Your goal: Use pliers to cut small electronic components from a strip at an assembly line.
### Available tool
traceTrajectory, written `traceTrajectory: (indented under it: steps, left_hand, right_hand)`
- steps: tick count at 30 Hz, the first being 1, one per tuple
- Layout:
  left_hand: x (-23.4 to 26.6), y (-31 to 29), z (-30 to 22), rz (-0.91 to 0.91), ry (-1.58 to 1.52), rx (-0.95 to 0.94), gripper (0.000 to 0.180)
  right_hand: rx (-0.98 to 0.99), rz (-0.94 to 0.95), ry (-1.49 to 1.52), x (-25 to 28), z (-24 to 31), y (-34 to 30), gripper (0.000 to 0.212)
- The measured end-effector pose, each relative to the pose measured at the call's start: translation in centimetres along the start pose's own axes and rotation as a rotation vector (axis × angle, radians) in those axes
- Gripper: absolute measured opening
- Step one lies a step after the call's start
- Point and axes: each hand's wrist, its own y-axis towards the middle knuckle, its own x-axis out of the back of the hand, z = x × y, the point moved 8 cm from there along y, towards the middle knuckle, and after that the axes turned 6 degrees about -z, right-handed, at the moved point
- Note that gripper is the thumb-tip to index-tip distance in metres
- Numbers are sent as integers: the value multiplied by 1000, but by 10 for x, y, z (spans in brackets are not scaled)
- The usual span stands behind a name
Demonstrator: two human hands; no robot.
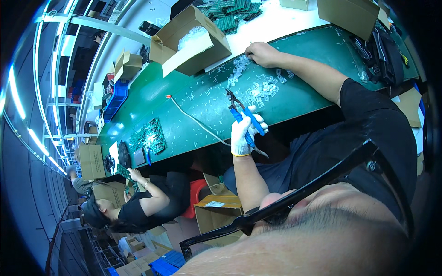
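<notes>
My left hand [241, 135], in a white glove with a yellow cuff edge, is closed round blue-handled cutting pliers [238, 108]. Their dark jaws are raised, in front of the table edge. Bare and reaching out over the green table, my right hand [263, 54] has its fingers bent down at a strip of small clear plastic pieces [239, 69]. Whatever lies between those fingertips is hidden. Between the two hands rests a loose heap of clear plastic pieces [264, 90], with several more [281, 77] below my right wrist.
Thin clear scraps litter the green tabletop [202, 112]. A cardboard box [195, 43] with clear parts stands beyond, near stacked green circuit boards [226, 23]. A pale cable [193, 118] crosses the table. To the left, a co-worker [138, 200] handles a green board.
</notes>
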Motion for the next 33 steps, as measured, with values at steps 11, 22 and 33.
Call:
traceTrajectory:
  steps: [11, 22, 33]
  left_hand:
    - [-4, -2, 1, 71, 34, -3, 64]
    - [-8, -2, 3, 96, 42, 14, 66]
    - [-7, -2, 6, 111, 59, 32, 66]
  right_hand:
    - [-457, 480, 1198, -31, 74, -44, 22]
    - [-386, 439, 1059, -32, 84, -49, 16]
    - [-187, 438, 799, -14, 98, -49, 24]
